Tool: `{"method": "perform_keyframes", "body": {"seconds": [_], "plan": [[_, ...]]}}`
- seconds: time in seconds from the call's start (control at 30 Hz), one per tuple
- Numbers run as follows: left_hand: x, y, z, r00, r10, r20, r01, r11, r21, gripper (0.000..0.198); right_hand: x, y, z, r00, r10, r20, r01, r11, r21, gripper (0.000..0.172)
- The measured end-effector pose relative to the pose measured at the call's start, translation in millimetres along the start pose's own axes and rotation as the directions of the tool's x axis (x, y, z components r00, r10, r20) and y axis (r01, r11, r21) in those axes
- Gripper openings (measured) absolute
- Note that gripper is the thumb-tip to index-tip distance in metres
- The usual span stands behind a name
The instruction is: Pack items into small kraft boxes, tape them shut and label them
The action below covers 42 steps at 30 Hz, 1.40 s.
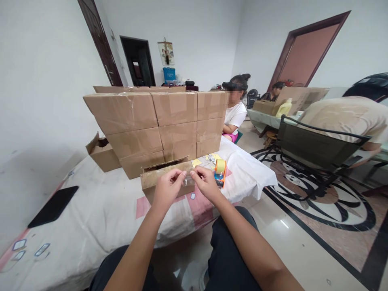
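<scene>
A small cardboard box (pixel 149 182) stands right in front of me on the cloth, its upper flaps raised. Over its near side, my left hand (pixel 169 184) pinches one end of a short strip of clear tape (pixel 187 181). The other end is pinched between thumb and finger of my right hand (pixel 206 183), so the strip spans the small gap between the hands. Whether the strip touches the box I cannot tell. Just right of my right hand sits an orange tape dispenser (pixel 224 178) with a yellowish roll.
Stacked cardboard boxes (pixel 178 107) form a wall behind the small box. An opened box (pixel 106 157) stands to their left. A flat black tablet-like thing (pixel 53 207) lies on the tablecloth (pixel 100 226). A person (pixel 238 115) sits beyond the stack; a chair (pixel 318 141) stands right.
</scene>
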<state>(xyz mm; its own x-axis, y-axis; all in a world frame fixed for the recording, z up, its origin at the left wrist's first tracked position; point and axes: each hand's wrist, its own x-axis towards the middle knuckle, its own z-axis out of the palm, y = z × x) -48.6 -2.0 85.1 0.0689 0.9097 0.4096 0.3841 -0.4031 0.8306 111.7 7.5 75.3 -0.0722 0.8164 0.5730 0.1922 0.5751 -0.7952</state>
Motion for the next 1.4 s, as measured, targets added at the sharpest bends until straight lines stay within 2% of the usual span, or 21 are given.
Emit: {"method": "perform_keyframes", "body": {"seconds": [0.1,0.2,0.3,0.43,0.53,0.63,0.83,0.97,1.17,1.27,1.33,1.37,1.4], "plan": [[-4,5,6.8,0.996,0.006,-0.093,-0.004,1.000,0.026,0.035,-2,-1,3,0.999,0.010,-0.040,-0.009,1.000,0.022,0.036],[-8,8,16.0,0.982,-0.012,-0.189,0.009,1.000,-0.020,0.034,-4,-2,5,0.997,0.010,-0.079,-0.006,0.999,0.054,0.036],[-11,8,21.5,0.970,-0.032,-0.239,0.014,0.997,-0.079,0.033,-5,-2,7,0.995,0.026,-0.092,-0.018,0.996,0.085,0.036],[-11,6,20.0,0.967,-0.035,-0.251,0.015,0.997,-0.080,0.033,-4,2,11,0.996,0.075,-0.043,-0.068,0.988,0.140,0.034],[-9,3,16.5,0.950,-0.022,-0.311,0.015,1.000,-0.025,0.033,-4,7,16,0.991,0.130,-0.015,-0.126,0.977,0.171,0.022],[-7,1,13.5,0.933,-0.010,-0.359,0.008,1.000,-0.008,0.032,-5,8,20,0.983,0.185,-0.016,-0.178,0.961,0.211,0.027],[-5,-1,9.0,0.955,-0.039,-0.294,0.032,0.999,-0.028,0.034,1,0,13,0.983,0.159,-0.097,-0.135,0.967,0.218,0.031],[-6,1,6.9,0.970,-0.030,-0.242,0.021,0.999,-0.043,0.033,10,-6,2,0.983,0.141,-0.120,-0.119,0.977,0.176,0.023],[-9,6,3.5,0.978,-0.016,-0.208,0.001,0.997,-0.072,0.032,16,-20,5,0.991,-0.060,-0.119,0.056,0.998,-0.035,0.012],[-6,2,-5.6,0.951,-0.032,-0.307,0.049,0.998,0.046,0.032,20,-25,9,0.984,-0.094,-0.148,0.082,0.993,-0.085,0.014],[-1,-7,-15.9,0.913,0.065,-0.403,0.045,0.965,0.257,0.031,26,-27,8,0.979,-0.109,-0.174,0.088,0.989,-0.120,0.015],[2,-13,-21.7,0.906,0.142,-0.399,0.025,0.923,0.385,0.031,30,-28,6,0.977,-0.112,-0.180,0.087,0.986,-0.141,0.015],[4,-20,-27.2,0.917,0.209,-0.338,-0.011,0.864,0.503,0.032,35,-30,4,0.979,-0.110,-0.173,0.082,0.983,-0.162,0.015]]}}
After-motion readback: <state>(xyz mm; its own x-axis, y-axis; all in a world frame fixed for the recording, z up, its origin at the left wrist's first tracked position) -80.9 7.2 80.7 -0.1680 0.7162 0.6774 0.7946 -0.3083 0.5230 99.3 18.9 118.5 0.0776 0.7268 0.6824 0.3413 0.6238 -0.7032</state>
